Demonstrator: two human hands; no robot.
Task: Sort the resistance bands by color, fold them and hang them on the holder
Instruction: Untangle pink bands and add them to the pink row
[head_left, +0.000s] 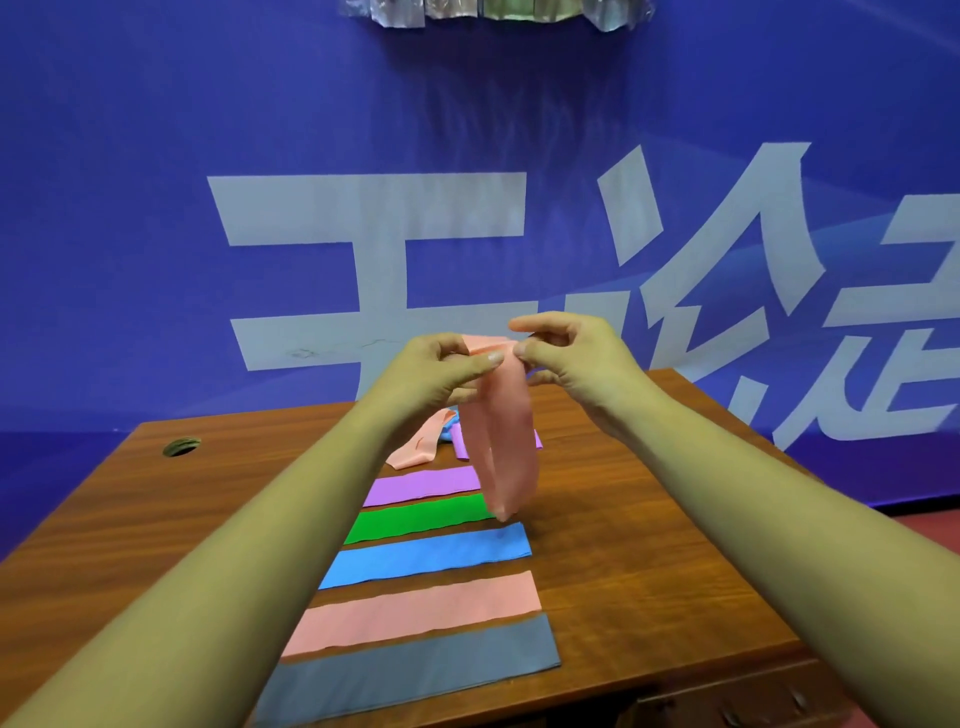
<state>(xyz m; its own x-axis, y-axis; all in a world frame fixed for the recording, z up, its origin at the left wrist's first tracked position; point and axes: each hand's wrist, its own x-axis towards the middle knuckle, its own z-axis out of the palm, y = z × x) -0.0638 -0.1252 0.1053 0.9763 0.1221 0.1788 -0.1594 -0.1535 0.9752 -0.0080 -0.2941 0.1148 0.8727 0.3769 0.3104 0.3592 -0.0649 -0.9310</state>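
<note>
Light bright and even, diffuse; I read it as coming from overhead. No hard-edged shadows anywhere. Pink band leaves almost no shadow that I can make out on the table. Mild sheen on the wood toward the right side. Blue backdrop heavily saturated, a shade darker along its base. Skin of left hand and right hand carries a yellow-green cast. Wide-angle stretch is strong: forearms balloon toward the bottom corners, table edges splay outward. Whole frame a little soft, fine detail smoothed. Crinkled shiny strip at the top edge is blurred, with pale glare on it
</note>
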